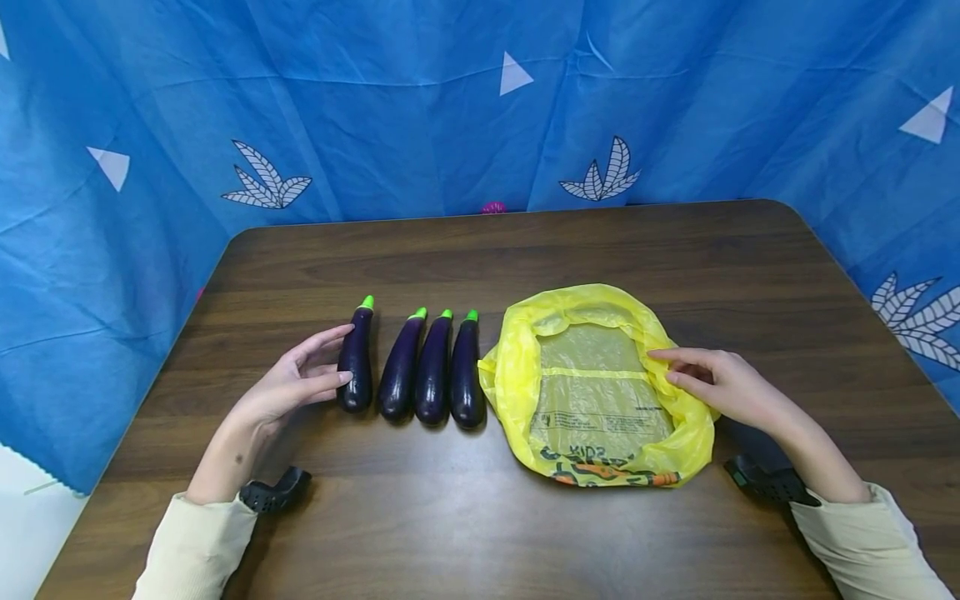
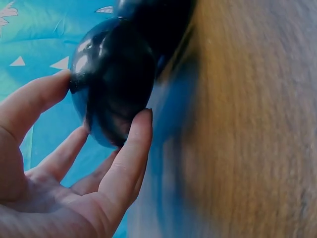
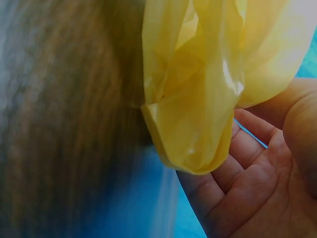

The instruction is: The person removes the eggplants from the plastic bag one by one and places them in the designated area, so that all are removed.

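Observation:
My left hand (image 1: 288,379) holds the leftmost eggplant (image 1: 357,358) by its sides, thumb near the round end and fingers along the far side. In the left wrist view the glossy dark end of that eggplant (image 2: 111,84) sits between thumb and fingertips. Three more eggplants (image 1: 432,371) with green tips lie side by side just to its right. A yellow plastic bag (image 1: 521,358) lies with its mouth spread wide and its rim folded outward. At the bag's right edge, my right hand (image 1: 720,383) pinches the rim; the plastic partly hides its fingers in the right wrist view.
Everything lies on a brown wooden table (image 1: 465,533) with rounded far corners. A blue patterned cloth (image 1: 420,108) hangs behind it and along its sides. The rightmost eggplant lies close against the bag's left edge.

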A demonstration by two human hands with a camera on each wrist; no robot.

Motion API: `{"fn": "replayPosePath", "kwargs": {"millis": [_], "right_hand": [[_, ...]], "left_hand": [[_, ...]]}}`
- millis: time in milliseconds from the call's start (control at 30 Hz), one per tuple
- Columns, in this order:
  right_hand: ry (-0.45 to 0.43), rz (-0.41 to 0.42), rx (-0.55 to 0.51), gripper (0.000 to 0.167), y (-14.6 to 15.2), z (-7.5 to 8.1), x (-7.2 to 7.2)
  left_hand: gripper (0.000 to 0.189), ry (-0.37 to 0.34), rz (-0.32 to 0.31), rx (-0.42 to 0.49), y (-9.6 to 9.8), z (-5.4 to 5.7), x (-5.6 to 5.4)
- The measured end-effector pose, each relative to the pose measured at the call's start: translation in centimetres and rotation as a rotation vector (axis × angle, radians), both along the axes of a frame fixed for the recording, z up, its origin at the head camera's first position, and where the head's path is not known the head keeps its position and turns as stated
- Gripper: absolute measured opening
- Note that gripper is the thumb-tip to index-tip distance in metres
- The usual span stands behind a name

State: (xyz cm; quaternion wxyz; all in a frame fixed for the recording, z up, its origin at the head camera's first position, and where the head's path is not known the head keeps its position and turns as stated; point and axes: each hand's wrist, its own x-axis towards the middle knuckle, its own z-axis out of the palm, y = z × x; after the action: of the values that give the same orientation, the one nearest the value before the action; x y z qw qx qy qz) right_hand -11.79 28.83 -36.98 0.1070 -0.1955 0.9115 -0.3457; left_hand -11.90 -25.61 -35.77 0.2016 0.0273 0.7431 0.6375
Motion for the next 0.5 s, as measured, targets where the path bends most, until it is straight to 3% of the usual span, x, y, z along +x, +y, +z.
{"fn": "replayPosePath", "kwargs": {"millis": [267,500], "right_hand": [[-0.008,0.003,-0.009,0.034,0.07,-0.01,0.13],[0.013,0.001,0.003,0.034,0.11,-0.04,0.11]], "left_hand": [[0.068,0.006,-0.067,-0.079,0.01,-0.77,-0.41],[0.063,0.039,-0.107,-0.131,0.43,-0.69,-0.7]]}}
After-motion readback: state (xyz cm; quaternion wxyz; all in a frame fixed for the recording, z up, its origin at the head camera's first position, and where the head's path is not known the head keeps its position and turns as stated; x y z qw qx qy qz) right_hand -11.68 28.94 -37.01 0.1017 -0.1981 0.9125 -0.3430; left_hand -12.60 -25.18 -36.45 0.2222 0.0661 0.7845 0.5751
